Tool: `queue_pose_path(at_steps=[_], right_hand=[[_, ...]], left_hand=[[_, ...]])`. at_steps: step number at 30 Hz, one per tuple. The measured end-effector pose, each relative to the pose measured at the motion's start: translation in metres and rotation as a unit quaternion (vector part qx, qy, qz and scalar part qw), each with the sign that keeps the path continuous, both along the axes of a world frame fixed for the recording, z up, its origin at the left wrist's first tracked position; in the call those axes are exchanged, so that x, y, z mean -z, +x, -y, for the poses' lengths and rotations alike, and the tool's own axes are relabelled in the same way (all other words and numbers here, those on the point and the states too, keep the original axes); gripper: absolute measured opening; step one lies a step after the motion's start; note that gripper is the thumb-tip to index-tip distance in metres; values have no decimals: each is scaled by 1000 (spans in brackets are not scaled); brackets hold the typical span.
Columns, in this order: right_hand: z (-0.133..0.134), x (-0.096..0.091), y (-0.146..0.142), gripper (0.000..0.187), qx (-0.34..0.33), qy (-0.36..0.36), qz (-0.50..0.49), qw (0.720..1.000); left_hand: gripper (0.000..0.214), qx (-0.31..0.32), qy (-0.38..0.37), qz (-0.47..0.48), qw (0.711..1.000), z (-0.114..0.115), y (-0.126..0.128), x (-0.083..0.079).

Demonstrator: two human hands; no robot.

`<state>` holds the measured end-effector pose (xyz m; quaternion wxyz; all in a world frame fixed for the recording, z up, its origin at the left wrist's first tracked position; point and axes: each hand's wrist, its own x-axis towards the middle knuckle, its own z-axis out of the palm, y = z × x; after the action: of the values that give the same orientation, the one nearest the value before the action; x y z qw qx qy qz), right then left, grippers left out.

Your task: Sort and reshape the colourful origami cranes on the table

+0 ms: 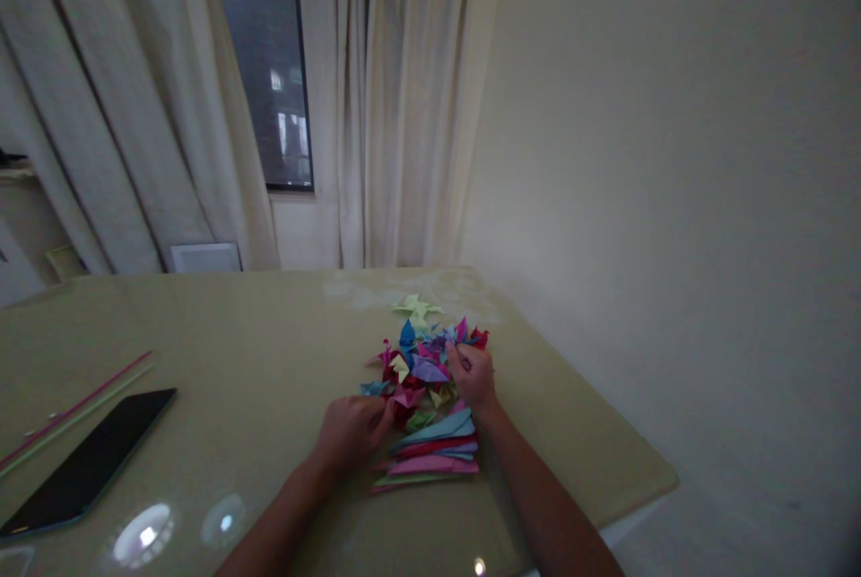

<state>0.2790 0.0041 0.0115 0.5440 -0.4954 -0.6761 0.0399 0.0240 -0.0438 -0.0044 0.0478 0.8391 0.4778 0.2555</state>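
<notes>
A pile of folded paper cranes (430,369) in pink, red, blue, lilac and yellow lies on the table in front of me. At its left edge, my left hand (355,430) is closed, with the fingertips pinching the tip of a pink paper crane (407,396). My right hand (473,374) is curled closed at the right of the pile, fingertips against lilac and blue paper; whatever is between them is hidden. Nearer to me, between my forearms, several long folded paper strips (434,456) lie stacked in pink, green, red and light blue.
Behind the pile sits a pale green paper crane (417,310). On the left, a black tablet or phone (91,460) lies beside two thin sticks (81,411), one pink and one green. A wall (646,200) runs along the right; curtains (404,110) hang behind the table (256,335).
</notes>
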Motion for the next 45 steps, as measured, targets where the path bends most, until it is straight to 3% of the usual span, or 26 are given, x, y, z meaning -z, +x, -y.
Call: queue_pose_path(at_steps=[9,45], right_hand=[[-1,1,-2,63,17,-7,24,1000],[-1,1,-2,55,16,8,41,999]], left_hand=[[54,-2,-46,-22,999,1,1,-6],[55,3,-29,-18,999,-1,1,-2]])
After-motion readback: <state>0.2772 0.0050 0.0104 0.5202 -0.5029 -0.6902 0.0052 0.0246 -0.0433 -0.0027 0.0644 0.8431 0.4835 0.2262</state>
